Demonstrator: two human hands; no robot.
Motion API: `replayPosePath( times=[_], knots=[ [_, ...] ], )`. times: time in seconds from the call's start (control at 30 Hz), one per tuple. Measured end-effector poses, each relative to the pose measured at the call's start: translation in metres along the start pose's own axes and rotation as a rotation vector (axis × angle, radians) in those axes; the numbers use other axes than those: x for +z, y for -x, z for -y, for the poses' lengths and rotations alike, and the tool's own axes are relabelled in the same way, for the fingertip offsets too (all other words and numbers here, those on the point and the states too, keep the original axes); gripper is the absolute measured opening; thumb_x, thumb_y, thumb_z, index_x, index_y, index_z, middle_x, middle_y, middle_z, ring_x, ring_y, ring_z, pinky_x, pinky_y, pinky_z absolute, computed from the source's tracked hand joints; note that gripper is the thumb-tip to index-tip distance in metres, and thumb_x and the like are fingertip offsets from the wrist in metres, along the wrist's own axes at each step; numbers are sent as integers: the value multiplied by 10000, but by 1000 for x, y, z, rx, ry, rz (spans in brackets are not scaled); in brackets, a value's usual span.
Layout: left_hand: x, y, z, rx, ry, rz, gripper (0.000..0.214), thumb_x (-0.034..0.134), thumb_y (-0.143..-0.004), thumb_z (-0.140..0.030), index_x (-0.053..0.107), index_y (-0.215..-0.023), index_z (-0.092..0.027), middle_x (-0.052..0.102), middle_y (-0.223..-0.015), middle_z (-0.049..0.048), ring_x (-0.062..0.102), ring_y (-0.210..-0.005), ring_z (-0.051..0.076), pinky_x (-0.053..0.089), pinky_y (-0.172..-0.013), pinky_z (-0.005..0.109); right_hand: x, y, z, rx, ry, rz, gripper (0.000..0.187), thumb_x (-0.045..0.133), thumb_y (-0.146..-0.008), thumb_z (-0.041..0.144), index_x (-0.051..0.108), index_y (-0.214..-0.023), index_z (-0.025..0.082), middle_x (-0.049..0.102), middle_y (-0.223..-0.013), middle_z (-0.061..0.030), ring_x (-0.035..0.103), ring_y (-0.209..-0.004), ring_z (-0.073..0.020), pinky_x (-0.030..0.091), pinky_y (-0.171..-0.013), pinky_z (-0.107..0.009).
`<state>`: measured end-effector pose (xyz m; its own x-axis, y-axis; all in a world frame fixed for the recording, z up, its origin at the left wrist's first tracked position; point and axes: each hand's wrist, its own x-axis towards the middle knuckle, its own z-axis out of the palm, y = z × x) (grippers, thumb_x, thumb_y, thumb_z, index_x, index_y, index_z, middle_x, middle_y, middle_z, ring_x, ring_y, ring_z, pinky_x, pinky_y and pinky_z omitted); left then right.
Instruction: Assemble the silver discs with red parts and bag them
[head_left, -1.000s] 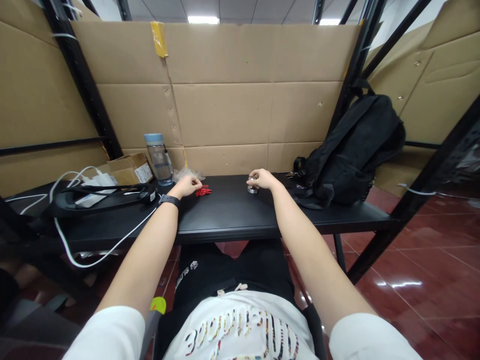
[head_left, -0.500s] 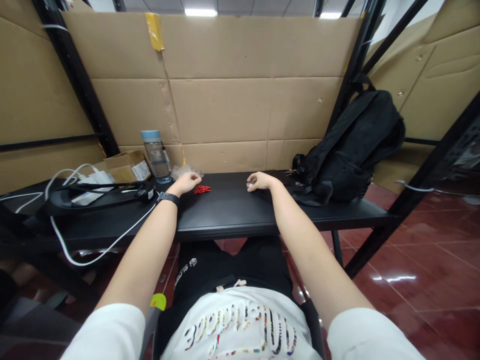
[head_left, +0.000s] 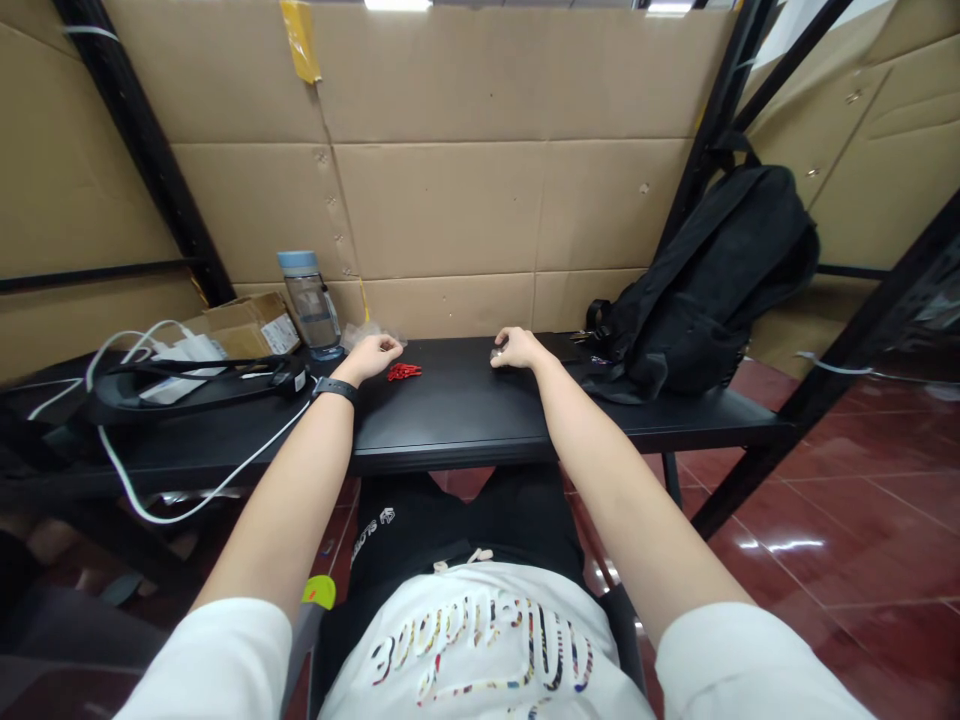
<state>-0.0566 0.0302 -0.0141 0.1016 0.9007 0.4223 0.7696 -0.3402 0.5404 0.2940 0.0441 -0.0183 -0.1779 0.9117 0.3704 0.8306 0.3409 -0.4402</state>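
Head view: we see our left hand (head_left: pixel 366 358) above the smooth, matte black tabletop (head_left: pixel 450 415), thumb and fingertips bent nearly together; whether they pinch anything, we cannot tell. Just beside them, on the tabletop, lies a small heap of thin, glossy red pieces (head_left: pixel 405 372), knotty in outline. Our right hand (head_left: pixel 519 350) is arched, its thumb and fingers curled around a small shiny piece (head_left: pixel 496 353), mostly hidden, so its full shape escapes us. Behind our left hand sits crumpled, clear plastic film (head_left: pixel 366 332); near it stands a see-through cylindrical bottle (head_left: pixel 313 312) with a blue cap, next to a creased cardboard box (head_left: pixel 255 325). To our right slumps a soft black fabric backpack (head_left: pixel 712 285). Flat, folded cardboard sheets (head_left: pixel 442 210) wall the back.
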Motion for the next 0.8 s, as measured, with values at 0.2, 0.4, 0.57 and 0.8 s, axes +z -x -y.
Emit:
replayPosePath(
  times=[0.2, 0.4, 0.57, 0.8],
  knots=[
    [1, 0, 0, -3, 24, 10, 320, 686, -739, -481, 721, -812, -171, 753, -849, 67, 673, -824, 222, 520, -803, 319, -13, 5, 1, -54, -75, 12, 383, 827, -573, 257, 751, -937, 166, 747, -834, -17, 677, -771, -162, 505, -731, -240],
    [2, 0, 1, 8, 45, 9, 263, 675, -736, -425, 718, -788, -170, 743, -822, 63, 662, -793, 213, 514, -791, 320, -18, 6, 5, -76, -141, 82, 340, 819, -570, 216, 785, -903, 156, 762, -813, -25, 692, -765, -167, 521, -707, -232],
    [2, 0, 1, 13, 52, 17, 250, 671, -736, -412, 714, -790, -173, 738, -822, 61, 656, -780, 210, 505, -780, 318, -19, 6, 3, -74, -188, 136, 322, 818, -582, 225, 808, -893, 144, 776, -817, -41, 708, -772, -186, 534, -691, -233],
    [2, -2, 2, 28, 58, 27, 296, 672, -730, -454, 717, -789, -168, 729, -792, 63, 652, -748, 212, 500, -759, 328, -13, 4, 0, -67, -208, 179, 435, 878, -551, 266, 807, -962, 145, 783, -853, -42, 717, -790, -191, 537, -678, -222]
  ],
)
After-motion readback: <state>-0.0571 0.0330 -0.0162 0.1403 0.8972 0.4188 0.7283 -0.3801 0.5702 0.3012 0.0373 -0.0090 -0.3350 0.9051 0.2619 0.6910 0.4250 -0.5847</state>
